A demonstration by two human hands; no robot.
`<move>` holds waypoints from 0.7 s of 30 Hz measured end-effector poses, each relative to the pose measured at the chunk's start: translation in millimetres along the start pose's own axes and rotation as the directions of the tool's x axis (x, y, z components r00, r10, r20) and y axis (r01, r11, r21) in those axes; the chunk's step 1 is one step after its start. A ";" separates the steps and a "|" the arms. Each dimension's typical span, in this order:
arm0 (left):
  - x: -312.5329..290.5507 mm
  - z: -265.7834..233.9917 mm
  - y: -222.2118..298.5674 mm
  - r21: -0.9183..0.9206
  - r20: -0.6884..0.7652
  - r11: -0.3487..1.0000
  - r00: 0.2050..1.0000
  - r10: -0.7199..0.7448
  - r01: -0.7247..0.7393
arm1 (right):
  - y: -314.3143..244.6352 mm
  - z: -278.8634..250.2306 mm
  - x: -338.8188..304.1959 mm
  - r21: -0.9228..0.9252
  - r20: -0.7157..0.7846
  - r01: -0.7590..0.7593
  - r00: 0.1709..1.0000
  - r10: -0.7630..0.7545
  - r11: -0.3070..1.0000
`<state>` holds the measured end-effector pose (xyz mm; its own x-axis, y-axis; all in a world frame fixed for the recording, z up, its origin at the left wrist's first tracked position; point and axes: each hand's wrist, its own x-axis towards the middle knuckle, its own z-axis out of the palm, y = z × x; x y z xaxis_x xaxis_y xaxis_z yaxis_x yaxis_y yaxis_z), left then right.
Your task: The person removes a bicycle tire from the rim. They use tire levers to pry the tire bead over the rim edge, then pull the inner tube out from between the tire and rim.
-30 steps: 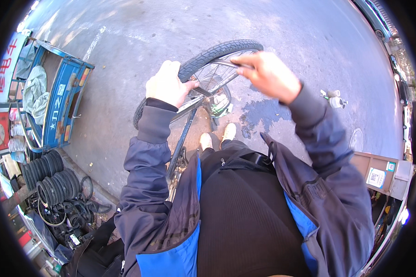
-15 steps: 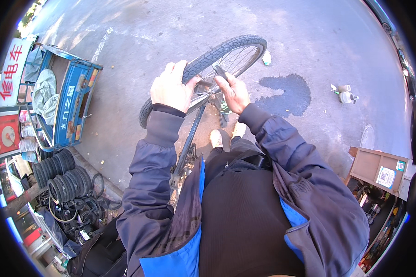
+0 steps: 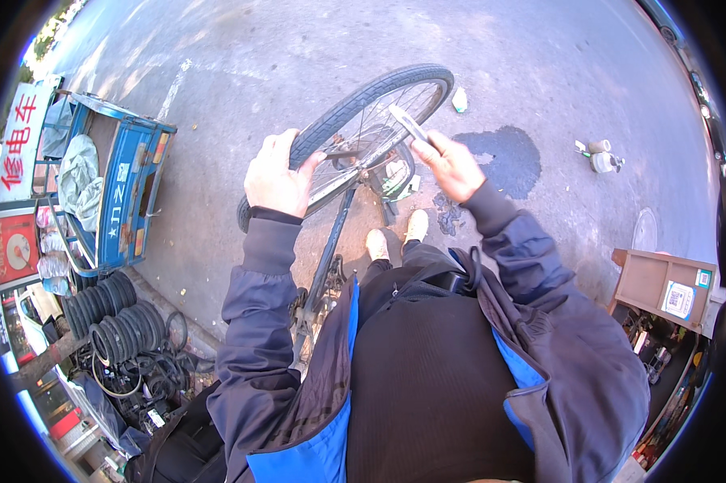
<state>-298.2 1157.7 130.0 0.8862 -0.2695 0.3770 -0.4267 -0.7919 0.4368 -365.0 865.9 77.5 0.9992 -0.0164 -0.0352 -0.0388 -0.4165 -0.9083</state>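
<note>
The left hand [image 3: 278, 179] grips the bicycle tire [image 3: 363, 92] at nine o'clock; the right hand [image 3: 453, 167], toward three, clasps a flat tool [image 3: 409, 123].

Grey pavement [image 3: 242, 121] fills the scene, a worn white line [image 3: 173, 90] across its upper left. Right of centre, there's a dark wet patch [image 3: 506, 157]! Just above it sits a small white-and-green item [image 3: 459, 100]; farther right, pale containers [image 3: 607, 163]. Two light shoes [image 3: 417, 225] stand near the middle.

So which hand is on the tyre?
The left hand, gripping the tyre; the right hand is off the rubber, holding a slim pale tool.
</note>
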 end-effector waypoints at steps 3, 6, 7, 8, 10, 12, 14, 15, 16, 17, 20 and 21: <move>-3.4 -0.1 -2.9 -0.034 -0.003 0.999 1.000 -0.008 0.008 | -21.4 -52.1 15.1 -0.215 0.111 0.027 0.994 -0.004 0.976; -3.4 -1.5 -4.4 -0.060 -0.006 0.998 1.000 -0.013 0.012 | -41.8 -69.0 34.0 -0.477 0.088 0.116 0.993 -0.084 0.871; -3.2 -2.0 -4.4 -0.056 -0.001 0.998 1.000 -0.014 0.014 | -48.2 -74.8 39.3 -0.508 0.117 0.157 0.987 -0.113 0.847; -2.7 -2.2 -4.4 -0.060 -0.003 0.998 1.000 -0.016 0.016 | -54.1 -78.2 44.0 -0.542 0.145 0.171 0.983 -0.108 0.823; -2.4 -2.3 -4.4 -0.055 -0.008 0.998 1.000 -0.014 0.014 | -65.5 -83.0 53.1 -0.590 0.199 0.213 0.973 -0.116 0.778; -2.5 -1.9 -4.6 -0.063 -0.019 0.998 1.000 -0.012 0.011 | -76.9 -89.8 63.0 -0.589 0.247 0.208 0.966 -0.071 0.781; -3.2 -2.5 -5.6 -0.071 -0.033 0.997 0.999 -0.013 0.011 | -89.1 -95.5 78.9 -0.570 0.305 0.188 0.952 -0.007 0.800; -3.5 -3.4 -6.1 -0.061 -0.039 0.998 0.999 -0.004 0.002 | -94.7 -95.9 86.1 -0.543 0.292 0.141 0.956 0.029 0.828; -4.1 -4.0 -6.6 -0.086 -0.054 0.996 0.999 0.007 -0.011 | -99.8 -95.3 93.0 -0.534 0.332 0.185 0.943 0.003 0.825; -4.4 -4.7 -7.0 -0.076 -0.045 0.997 0.999 -0.003 0.000 | -104.7 -96.9 98.7 -0.555 0.353 0.174 0.935 0.041 0.814; -3.5 -5.0 -8.3 -0.082 -0.008 0.996 0.999 -0.037 0.036 | -114.4 -95.0 111.0 -0.607 0.366 0.146 0.924 0.112 0.781; -2.3 -4.5 -8.0 -0.102 0.009 0.993 0.999 -0.052 0.052 | -118.0 -95.6 117.2 -0.614 0.387 0.183 0.918 0.090 0.768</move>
<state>-297.7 1167.1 129.3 0.9086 -0.2329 0.3468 -0.3959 -0.7450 0.5369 -243.3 826.3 220.4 0.9137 0.2991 -0.2751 0.1534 -0.8807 -0.4482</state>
